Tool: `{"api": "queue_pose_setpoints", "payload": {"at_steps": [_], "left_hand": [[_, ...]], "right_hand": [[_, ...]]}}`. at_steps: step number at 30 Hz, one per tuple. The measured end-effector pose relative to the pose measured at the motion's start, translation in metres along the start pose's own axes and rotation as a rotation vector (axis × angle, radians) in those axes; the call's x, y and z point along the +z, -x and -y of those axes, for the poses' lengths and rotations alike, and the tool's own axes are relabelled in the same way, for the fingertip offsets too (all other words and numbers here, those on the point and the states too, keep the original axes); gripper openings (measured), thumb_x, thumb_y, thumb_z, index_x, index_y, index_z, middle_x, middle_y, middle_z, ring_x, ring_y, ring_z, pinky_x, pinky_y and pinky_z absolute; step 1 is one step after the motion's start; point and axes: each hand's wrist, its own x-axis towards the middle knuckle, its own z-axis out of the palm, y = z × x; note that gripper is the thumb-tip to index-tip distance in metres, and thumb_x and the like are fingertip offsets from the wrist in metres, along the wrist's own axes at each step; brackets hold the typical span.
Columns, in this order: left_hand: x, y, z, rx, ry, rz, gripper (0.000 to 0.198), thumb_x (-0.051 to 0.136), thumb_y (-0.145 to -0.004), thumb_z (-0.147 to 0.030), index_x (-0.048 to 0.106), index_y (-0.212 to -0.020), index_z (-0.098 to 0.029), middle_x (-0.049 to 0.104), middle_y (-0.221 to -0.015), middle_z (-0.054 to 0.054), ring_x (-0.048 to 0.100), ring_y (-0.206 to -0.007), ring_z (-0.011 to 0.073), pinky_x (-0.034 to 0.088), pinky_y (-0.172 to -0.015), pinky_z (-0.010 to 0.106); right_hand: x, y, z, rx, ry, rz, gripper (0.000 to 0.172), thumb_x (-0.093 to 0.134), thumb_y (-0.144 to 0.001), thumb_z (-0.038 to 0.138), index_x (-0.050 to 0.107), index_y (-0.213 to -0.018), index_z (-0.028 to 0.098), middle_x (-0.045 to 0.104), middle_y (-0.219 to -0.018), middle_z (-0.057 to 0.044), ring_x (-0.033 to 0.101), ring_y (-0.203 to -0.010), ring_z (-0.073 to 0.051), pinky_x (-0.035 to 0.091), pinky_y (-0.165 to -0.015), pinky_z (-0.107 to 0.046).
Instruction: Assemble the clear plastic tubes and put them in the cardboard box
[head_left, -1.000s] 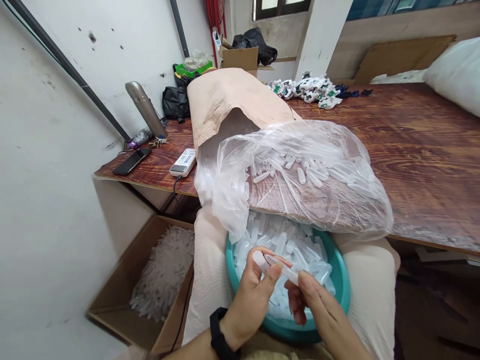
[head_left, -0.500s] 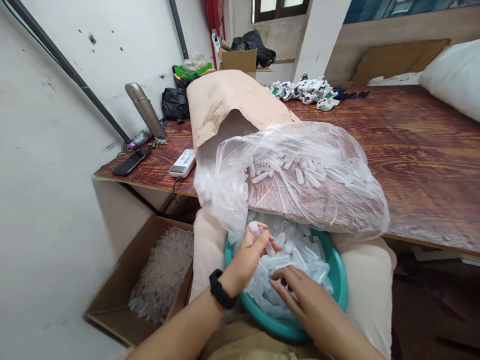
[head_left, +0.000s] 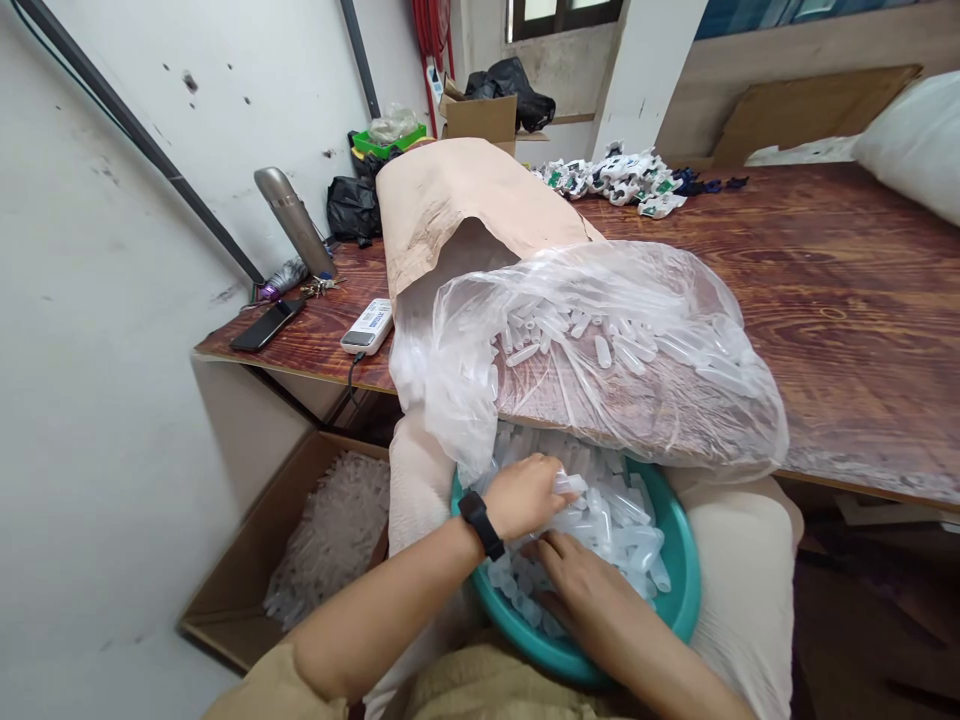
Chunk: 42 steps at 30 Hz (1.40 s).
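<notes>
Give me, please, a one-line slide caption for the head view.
Left hand and right hand dig into clear plastic tubes in a teal basin under an overhanging bag.

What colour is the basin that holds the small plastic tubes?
The basin is teal, seen best in the head view.

At the far left of the brown wood-grain table (head_left: 825,300) stand a tall steel flask (head_left: 294,222), a flat black phone (head_left: 266,324) and a white handheld device (head_left: 367,327); white packets (head_left: 611,180) heap farther back.
</notes>
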Motion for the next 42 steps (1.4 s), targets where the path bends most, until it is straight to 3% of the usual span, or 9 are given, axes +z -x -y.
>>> {"api": "queue_pose_setpoints", "payload": {"at_steps": [7, 11, 15, 19, 22, 26, 33, 36, 42], "left_hand": [[-0.023, 0.025, 0.004, 0.016, 0.175, -0.027, 0.034, 0.048, -0.097, -0.048, 0.057, -0.116, -0.02, 0.068, -0.095, 0.003, 0.064, -0.09, 0.0213, 0.048, -0.079, 0.032], [-0.03, 0.049, 0.012, -0.057, 0.529, 0.004, 0.045, 0.056, -0.092, -0.052, 0.058, -0.121, -0.018, 0.066, -0.091, 0.001, 0.06, -0.084, 0.0165, 0.046, -0.076, 0.027], [-0.033, 0.075, 0.016, -0.124, 0.647, 0.093, 0.044, 0.061, -0.089, -0.052, 0.06, -0.116, -0.017, 0.057, -0.072, -0.004, 0.052, -0.066, 0.0125, 0.041, -0.064, 0.025], [-0.035, 0.092, 0.009, -0.116, 0.518, 0.147, 0.037, 0.058, -0.092, -0.049, 0.061, -0.116, -0.021, 0.062, -0.076, -0.003, 0.057, -0.068, 0.0143, 0.042, -0.066, 0.025], [-0.035, 0.096, 0.003, -0.024, 0.36, 0.092, 0.03, 0.064, -0.09, -0.043, 0.066, -0.112, -0.022, 0.069, -0.098, 0.001, 0.062, -0.086, 0.0177, 0.044, -0.076, 0.026], [-0.031, 0.097, -0.001, 0.078, 0.302, 0.062, 0.025, 0.068, -0.089, -0.038, 0.069, -0.107, -0.02, 0.07, -0.101, 0.002, 0.063, -0.094, 0.0183, 0.045, -0.083, 0.026], [-0.018, 0.104, 0.003, 0.218, 0.135, -0.014, 0.019, 0.068, -0.09, -0.021, 0.068, -0.108, -0.014, 0.071, -0.104, 0.006, 0.064, -0.101, 0.0203, 0.045, -0.09, 0.028], [-0.017, 0.107, 0.004, 0.206, 0.163, 0.004, 0.019, 0.069, -0.09, -0.022, 0.069, -0.107, -0.015, 0.071, -0.103, 0.006, 0.065, -0.1, 0.0193, 0.046, -0.089, 0.026], [-0.016, 0.108, 0.001, 0.177, 0.198, 0.044, 0.019, 0.069, -0.09, -0.028, 0.07, -0.105, -0.018, 0.072, -0.101, 0.004, 0.067, -0.097, 0.0181, 0.047, -0.087, 0.025]], "right_hand": [[0.002, -0.006, 0.002, -0.012, -0.104, -0.016, 0.031, 0.062, -0.082, 0.001, 0.068, -0.11, 0.014, 0.073, -0.103, -0.014, 0.068, -0.097, -0.034, 0.054, -0.083, -0.044], [-0.001, -0.005, -0.004, -0.004, -0.234, -0.077, 0.033, 0.061, -0.082, 0.002, 0.066, -0.111, 0.018, 0.072, -0.105, -0.01, 0.069, -0.098, -0.029, 0.054, -0.085, -0.04], [-0.009, 0.0, -0.021, 0.045, -0.377, -0.203, 0.014, 0.057, -0.092, 0.02, 0.065, -0.103, 0.019, 0.065, -0.098, -0.007, 0.068, -0.081, -0.019, 0.056, -0.073, -0.03], [-0.028, 0.012, -0.029, 0.066, -0.492, -0.336, 0.022, 0.052, -0.097, 0.034, 0.066, -0.107, 0.021, 0.059, -0.105, -0.009, 0.067, -0.092, -0.019, 0.058, -0.073, -0.027], [-0.042, 0.023, -0.022, -0.012, -0.571, -0.42, 0.022, 0.054, -0.098, 0.031, 0.066, -0.117, 0.029, 0.061, -0.109, -0.006, 0.066, -0.099, -0.017, 0.056, -0.076, -0.022], [-0.048, 0.031, -0.008, -0.154, -0.537, -0.451, 0.025, 0.059, -0.097, 0.023, 0.066, -0.118, 0.035, 0.068, -0.106, -0.001, 0.068, -0.098, -0.015, 0.054, -0.082, -0.021], [-0.039, 0.041, -0.002, 0.136, -0.611, -0.27, 0.025, 0.044, -0.102, 0.042, 0.059, -0.115, 0.026, 0.071, -0.079, 0.001, 0.069, -0.068, -0.015, 0.055, -0.065, -0.023], [-0.04, 0.044, -0.004, 0.108, -0.486, -0.21, 0.025, 0.048, -0.1, 0.047, 0.059, -0.109, 0.026, 0.072, -0.09, -0.002, 0.071, -0.08, -0.019, 0.055, -0.069, -0.027], [-0.043, 0.046, -0.004, 0.002, -0.142, -0.211, 0.038, 0.031, -0.105, 0.05, 0.059, -0.096, 0.026, 0.068, -0.077, -0.001, 0.07, -0.067, -0.02, 0.048, -0.058, -0.028]]}}
